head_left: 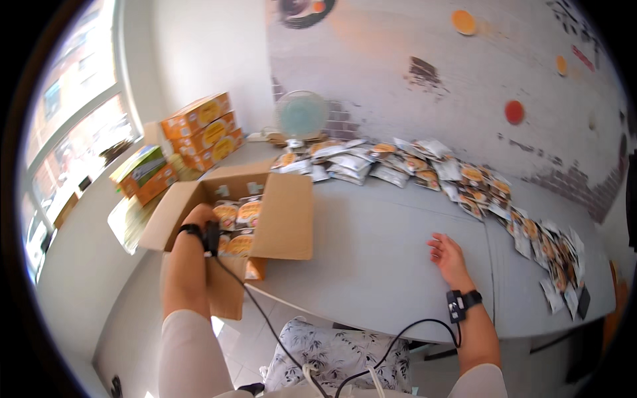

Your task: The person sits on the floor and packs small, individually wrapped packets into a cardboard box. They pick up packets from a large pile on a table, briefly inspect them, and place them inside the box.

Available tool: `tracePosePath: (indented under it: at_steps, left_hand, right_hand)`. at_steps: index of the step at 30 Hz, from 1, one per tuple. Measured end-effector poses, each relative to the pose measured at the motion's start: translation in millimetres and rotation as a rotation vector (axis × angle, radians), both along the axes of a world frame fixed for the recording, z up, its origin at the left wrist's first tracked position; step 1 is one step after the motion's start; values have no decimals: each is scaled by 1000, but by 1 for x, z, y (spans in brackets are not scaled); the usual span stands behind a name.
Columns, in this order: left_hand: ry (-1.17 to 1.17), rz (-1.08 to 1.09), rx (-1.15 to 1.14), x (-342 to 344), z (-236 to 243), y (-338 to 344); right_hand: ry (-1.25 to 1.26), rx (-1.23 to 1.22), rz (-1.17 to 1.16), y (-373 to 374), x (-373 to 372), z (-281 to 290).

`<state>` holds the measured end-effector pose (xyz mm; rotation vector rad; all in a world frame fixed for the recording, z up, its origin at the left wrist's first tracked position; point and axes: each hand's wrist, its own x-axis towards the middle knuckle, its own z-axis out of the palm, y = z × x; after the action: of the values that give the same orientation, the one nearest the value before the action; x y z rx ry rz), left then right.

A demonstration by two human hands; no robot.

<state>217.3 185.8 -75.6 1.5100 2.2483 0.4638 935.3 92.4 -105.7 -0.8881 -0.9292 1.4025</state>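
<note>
An open cardboard box (285,225) stands at the table's left edge with its flaps folded out. Food pouches with orange pictures (247,213) lie inside it. My left hand (201,215) reaches over the near left side into the box; its fingers are hidden behind the wrist and a black strap, so what they touch does not show. Over the grey table (385,259), my right hand (448,259) is held palm inward with loosely bent fingers and nothing in them. It is apart from the pouches.
Silver and orange pouches (398,162) form a long heap along the table's far and right edges. A small fan (302,116) stands at the back. Stacked orange boxes (206,132) and a green-orange box (142,172) are at the left. Black cables (265,315) run from both wrists.
</note>
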Motion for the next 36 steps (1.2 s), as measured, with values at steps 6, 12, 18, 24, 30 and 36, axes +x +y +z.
tracePosePath:
  at_steps: [6, 12, 18, 24, 30, 36]
  left_hand:
    - [-180, 102, -31, 17, 16, -9]
    - [-388, 3, 498, 67, 53, 3]
    - [-662, -306, 482, 252, 116, -5]
    - [-948, -511, 340, 389, 94, -29]
    - [-1366, -528, 77, 478, 19, -56]
    - [-1472, -512, 15, 497, -6, -66]
  right_hand:
    - [0, -22, 27, -1, -1, 5]
    - [36, -9, 52, 0, -2, 2]
    - [27, -7, 39, -2, 4, -1]
    - [40, 7, 57, 2, 1, -3]
    - [70, -1, 45, 3, 4, -4]
    - [60, 8, 36, 7, 3, -8]
